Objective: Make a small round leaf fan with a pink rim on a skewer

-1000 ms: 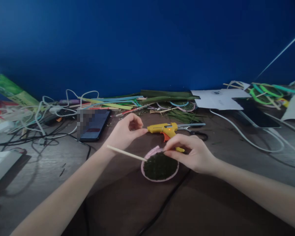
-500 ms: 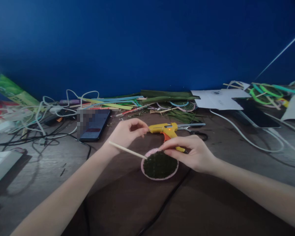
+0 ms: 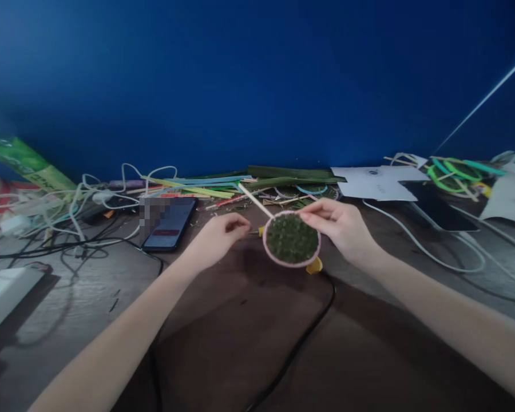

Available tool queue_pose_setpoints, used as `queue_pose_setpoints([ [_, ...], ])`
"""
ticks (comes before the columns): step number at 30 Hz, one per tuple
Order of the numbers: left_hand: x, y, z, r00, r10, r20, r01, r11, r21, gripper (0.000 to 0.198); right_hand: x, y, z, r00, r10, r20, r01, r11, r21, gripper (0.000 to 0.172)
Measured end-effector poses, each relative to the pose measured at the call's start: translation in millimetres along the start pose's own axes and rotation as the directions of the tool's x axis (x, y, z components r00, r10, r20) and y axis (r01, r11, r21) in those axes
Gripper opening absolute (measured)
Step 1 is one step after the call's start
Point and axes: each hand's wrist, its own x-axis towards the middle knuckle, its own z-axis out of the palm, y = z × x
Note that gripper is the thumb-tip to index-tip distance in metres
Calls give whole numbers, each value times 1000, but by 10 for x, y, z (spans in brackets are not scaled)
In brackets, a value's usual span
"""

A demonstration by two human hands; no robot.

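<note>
My right hand [image 3: 339,226] pinches the top rim of a small round disc [image 3: 292,238] with a pink edge and a dark green woven face, lifted off the table and turned toward me. A thin pale wooden stick [image 3: 253,199] runs up and left from the disc. My left hand [image 3: 217,237] is closed just left of the disc, fingertips pinched together near its edge; what they hold is too small to make out. The yellow glue gun [image 3: 314,265] is mostly hidden behind the disc, only its handle tip showing.
A phone [image 3: 170,223] lies left of my hands. White and black cables [image 3: 90,212] tangle at the left. Coloured strips and green leaves [image 3: 240,184] lie along the blue wall. White paper [image 3: 373,180], a dark tablet [image 3: 438,206] and green rings [image 3: 455,170] sit at the right. A black cord [image 3: 300,337] crosses the brown table.
The disc was lying on the table; my right hand has lifted it and turned its face toward me, with the stick swinging upward. My left hand has stayed pinched beside it.
</note>
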Motion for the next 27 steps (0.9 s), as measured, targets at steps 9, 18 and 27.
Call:
queue_pose_setpoints([
  [9, -14, 40, -68, 1000, 1, 10, -1, 999, 48, 24, 947, -35, -10, 991, -130, -19, 121, 962, -243, 7],
  [18, -25, 3, -69, 1000, 14, 18, -13, 998, -56, 19, 1684, 115, 360, 972, -137, -191, 48, 911, -409, 10],
  [27, -16, 10, -72, 1000, 17, -17, -17, 999, -29, 12, 1481, 64, 277, 977, -155, -149, 60, 863, -501, 26],
])
